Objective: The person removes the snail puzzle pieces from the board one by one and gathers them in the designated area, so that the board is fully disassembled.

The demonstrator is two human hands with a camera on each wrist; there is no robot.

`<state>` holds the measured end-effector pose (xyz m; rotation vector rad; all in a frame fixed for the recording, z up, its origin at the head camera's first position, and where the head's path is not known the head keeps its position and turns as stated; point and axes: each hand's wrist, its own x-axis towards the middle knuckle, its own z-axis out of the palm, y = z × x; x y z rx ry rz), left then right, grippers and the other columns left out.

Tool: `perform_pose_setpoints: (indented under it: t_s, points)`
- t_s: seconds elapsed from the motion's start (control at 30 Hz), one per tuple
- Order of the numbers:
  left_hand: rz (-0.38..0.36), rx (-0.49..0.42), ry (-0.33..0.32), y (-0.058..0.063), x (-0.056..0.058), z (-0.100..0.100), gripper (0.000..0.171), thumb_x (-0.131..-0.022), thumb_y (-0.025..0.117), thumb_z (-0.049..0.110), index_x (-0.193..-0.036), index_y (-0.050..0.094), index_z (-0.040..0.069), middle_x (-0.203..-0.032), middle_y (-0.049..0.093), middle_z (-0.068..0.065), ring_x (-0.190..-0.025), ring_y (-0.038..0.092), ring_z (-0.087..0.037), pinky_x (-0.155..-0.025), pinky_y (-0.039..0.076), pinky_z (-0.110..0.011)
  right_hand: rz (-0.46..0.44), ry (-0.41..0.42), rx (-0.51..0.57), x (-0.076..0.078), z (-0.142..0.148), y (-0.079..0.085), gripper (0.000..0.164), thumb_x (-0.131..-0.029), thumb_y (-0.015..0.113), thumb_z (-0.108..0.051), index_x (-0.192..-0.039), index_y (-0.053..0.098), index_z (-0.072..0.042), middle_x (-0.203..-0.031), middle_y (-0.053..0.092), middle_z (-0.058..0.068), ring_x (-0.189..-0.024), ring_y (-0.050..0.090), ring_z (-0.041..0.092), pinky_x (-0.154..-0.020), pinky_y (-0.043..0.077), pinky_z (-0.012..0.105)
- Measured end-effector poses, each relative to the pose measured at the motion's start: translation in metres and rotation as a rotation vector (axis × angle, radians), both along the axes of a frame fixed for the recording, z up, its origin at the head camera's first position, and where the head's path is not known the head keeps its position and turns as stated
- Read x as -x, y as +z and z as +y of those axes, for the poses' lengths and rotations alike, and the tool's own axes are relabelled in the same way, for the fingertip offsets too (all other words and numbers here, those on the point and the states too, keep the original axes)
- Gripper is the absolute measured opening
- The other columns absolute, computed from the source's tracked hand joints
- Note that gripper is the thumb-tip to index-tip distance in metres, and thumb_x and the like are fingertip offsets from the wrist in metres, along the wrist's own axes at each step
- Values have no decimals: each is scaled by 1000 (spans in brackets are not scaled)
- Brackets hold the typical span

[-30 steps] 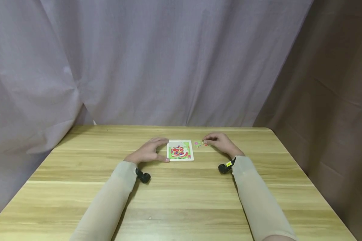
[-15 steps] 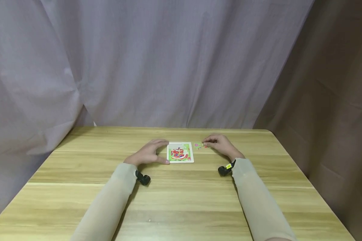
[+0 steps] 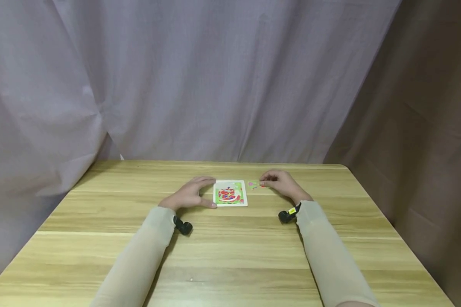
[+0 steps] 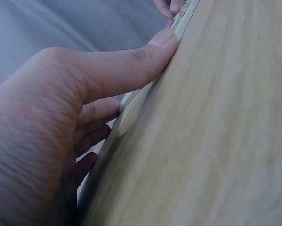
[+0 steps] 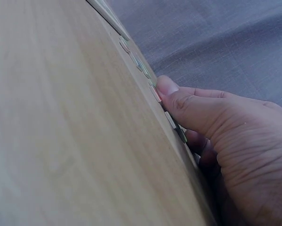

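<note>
A square jigsaw puzzle (image 3: 227,195) in a white frame (image 3: 230,205) lies on the table, showing a red figure on green, with a pale stretch along its upper left. My left hand (image 3: 190,194) holds the frame's left side, thumb at the near corner and fingers at the far one. In the left wrist view the thumb (image 4: 155,52) presses against the frame's edge. Right of the frame, my right hand (image 3: 282,183) has thumb and forefinger together at a small puzzle piece (image 5: 156,92) among several flat ones. Its other fingers are partly hidden behind the thumb.
A green piece with a pink flower (image 3: 251,184) lies between the frame and my right hand. The wooden table (image 3: 230,251) ends at a grey curtain (image 3: 199,85) behind, and a brown curtain (image 3: 418,128) hangs at the right. Both wrists carry black cameras.
The right fingertips have shifted very slightly to the right among the pieces. The left hand keeps its place on the frame, and the whole head view has moved a little.
</note>
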<state>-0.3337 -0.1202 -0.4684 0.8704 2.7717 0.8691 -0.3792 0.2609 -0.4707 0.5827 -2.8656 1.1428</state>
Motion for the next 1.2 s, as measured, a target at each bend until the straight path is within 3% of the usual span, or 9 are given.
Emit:
perform_pose_setpoints:
  t_s: [0.5,0.9,1.07,1.2]
  points:
    - [13,-7,-8,1,-1,-2,103,-79,85,57,-161,44,11,-170,39,-12,-158,33,-39,-128,23,-69,27,7,24,-1,-2,-3,15,-98,77,-26,-108,81,-16,-111,76,4,-96,65,17,-87,53,34]
    - [31,-12,-12,-1,0,2,103,-79,86,57,-160,45,11,-169,40,-11,-157,35,-37,-128,24,-67,52,-25,27,1,3,0,25,-101,73,-37,-114,80,-17,-118,77,6,-104,67,20,-95,53,40]
    - [40,-17,-10,2,3,5,102,-79,86,57,-161,44,11,-169,40,-11,-157,34,-37,-128,25,-67,123,-25,47,4,-6,15,26,-104,70,-33,-113,80,-11,-109,78,8,-93,67,19,-85,55,34]
    - [49,-19,-13,4,5,6,101,-79,87,55,-160,45,11,-168,42,-11,-157,35,-37,-129,25,-64,127,79,2,3,-31,27,23,-104,69,-29,-111,81,-10,-102,78,5,-88,66,17,-80,56,32]
